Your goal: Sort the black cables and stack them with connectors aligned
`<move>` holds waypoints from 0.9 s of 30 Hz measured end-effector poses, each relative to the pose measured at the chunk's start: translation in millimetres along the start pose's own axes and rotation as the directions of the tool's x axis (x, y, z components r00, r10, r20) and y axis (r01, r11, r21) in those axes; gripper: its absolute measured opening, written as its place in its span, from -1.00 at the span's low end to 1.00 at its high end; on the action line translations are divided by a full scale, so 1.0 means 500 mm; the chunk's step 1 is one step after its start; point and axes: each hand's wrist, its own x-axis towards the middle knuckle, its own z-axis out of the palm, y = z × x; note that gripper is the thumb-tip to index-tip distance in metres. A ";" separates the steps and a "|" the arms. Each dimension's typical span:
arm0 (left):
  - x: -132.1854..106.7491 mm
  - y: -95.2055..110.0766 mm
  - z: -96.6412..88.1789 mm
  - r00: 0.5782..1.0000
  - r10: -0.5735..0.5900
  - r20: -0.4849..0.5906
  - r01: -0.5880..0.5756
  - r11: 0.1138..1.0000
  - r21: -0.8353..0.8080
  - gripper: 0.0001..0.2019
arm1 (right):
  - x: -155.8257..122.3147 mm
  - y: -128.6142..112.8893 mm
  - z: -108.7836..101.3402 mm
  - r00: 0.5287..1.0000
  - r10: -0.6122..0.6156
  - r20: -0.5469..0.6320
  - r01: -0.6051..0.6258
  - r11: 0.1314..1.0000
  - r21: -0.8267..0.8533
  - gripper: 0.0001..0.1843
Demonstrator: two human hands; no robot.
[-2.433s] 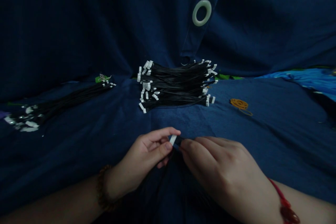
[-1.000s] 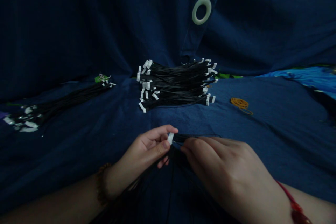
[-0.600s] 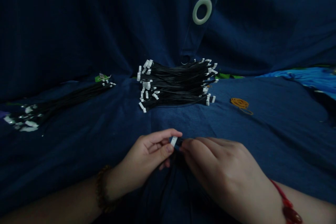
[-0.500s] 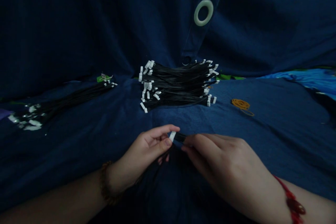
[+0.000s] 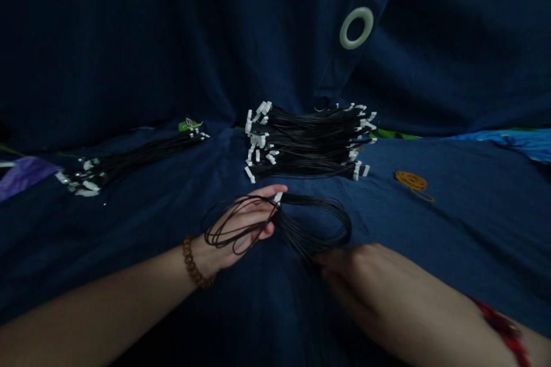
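My left hand [image 5: 247, 223] is closed on a bundle of thin black wires [image 5: 301, 223] near their white connector ends, which show at my fingertips. The wires curve out in loops on both sides of that hand. My right hand [image 5: 370, 287] lies lower right, palm down, with its fingers pinched on the same wires where the loops gather. Beyond my hands a tall stack of black wires with white connectors [image 5: 307, 140] rests on the dark blue cloth [image 5: 451, 229].
A flatter bundle of black wires [image 5: 133, 157] lies at the left, with a purple item [image 5: 21, 175] beside it. Orange rubber bands [image 5: 413, 182] sit at the right. A pale ring eyelet [image 5: 356, 27] is set in the blue cloth behind.
My hands have drawn apart: the left stays forward on the connector ends while the right has pulled back and down, and the wires now bow out in loops. The view has shifted left.
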 end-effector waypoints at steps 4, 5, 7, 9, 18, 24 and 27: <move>0.002 -0.004 0.001 0.998 0.010 0.057 -0.015 0.996 0.087 -0.61 | 0.034 0.004 0.024 1.000 -0.005 0.018 -0.004 0.876 0.482 -0.72; 0.004 -0.005 0.002 0.997 0.009 0.071 -0.016 0.995 0.102 -0.62 | 0.039 0.003 0.028 1.000 -0.007 0.016 -0.003 0.820 0.572 -0.71; 0.006 -0.006 0.005 0.995 0.000 0.101 -0.013 0.992 0.127 -0.65 | 0.042 0.000 0.034 0.999 0.005 0.032 -0.026 0.741 0.671 -0.71; 0.008 -0.008 0.008 0.991 0.003 0.131 -0.023 0.989 0.145 -0.66 | 0.041 -0.004 0.038 0.998 0.030 0.055 -0.060 0.710 0.702 -0.69; 0.000 -0.006 0.018 0.994 -0.004 0.109 -0.016 0.983 0.185 -0.65 | 0.029 -0.019 0.029 0.995 0.097 -0.027 -0.063 0.812 0.580 -0.73; 0.013 -0.008 0.009 0.993 -0.022 0.112 0.001 0.983 0.181 -0.58 | 0.026 -0.026 0.017 0.988 0.152 -0.033 -0.123 0.896 0.427 -0.87; 0.017 -0.014 0.003 0.994 -0.002 0.108 -0.017 0.984 0.179 -0.59 | 0.027 -0.026 0.017 0.988 0.153 -0.030 -0.130 0.912 0.390 -0.84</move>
